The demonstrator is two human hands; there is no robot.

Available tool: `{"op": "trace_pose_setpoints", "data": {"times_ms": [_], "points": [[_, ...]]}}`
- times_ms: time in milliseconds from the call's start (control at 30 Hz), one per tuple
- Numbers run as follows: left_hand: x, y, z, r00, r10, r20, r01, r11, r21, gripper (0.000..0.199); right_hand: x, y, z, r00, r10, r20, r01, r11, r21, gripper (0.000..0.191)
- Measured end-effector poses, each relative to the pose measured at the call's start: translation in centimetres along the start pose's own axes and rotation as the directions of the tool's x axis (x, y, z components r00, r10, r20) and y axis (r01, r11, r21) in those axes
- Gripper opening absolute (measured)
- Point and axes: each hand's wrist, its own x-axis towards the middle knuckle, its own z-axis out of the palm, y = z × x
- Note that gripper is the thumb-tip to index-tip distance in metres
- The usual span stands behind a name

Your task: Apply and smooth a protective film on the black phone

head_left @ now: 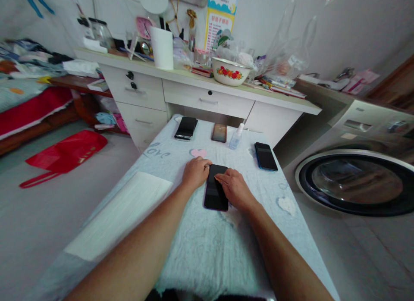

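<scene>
A black smartphone (216,191) lies flat, screen up, on the cloth-covered table in front of me. My left hand (196,172) is closed at its upper left corner, fingers curled against the edge. On the right side of the screen rests my right hand (233,186), its fingers pressed together and touching the glass. Whether something small is in those fingers, I cannot make out. Beyond my hands stands a clear spray bottle (236,138) beside a small card-like item (219,133) that is blurred out. To the right lies another phone (265,156) with a blue edge.
Dark phones (186,127) lie stacked at the table's far left. A folded white cloth or paper (121,214) is left of my forearm. Behind is a cluttered white desk (207,94) with a flowered bowl (231,71). A washing machine (359,124) stands right; a red bag (69,152) is on the floor.
</scene>
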Motion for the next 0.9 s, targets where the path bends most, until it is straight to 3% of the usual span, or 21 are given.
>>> {"op": "trace_pose_setpoints", "data": {"times_ms": [900], "points": [[0.0,0.05,0.01,1.0,0.001,-0.011,-0.001,1.0,-0.004,0.028,0.04,0.14,0.21,1.0,0.014,-0.001,-0.014,1.0,0.005,0.028]]}}
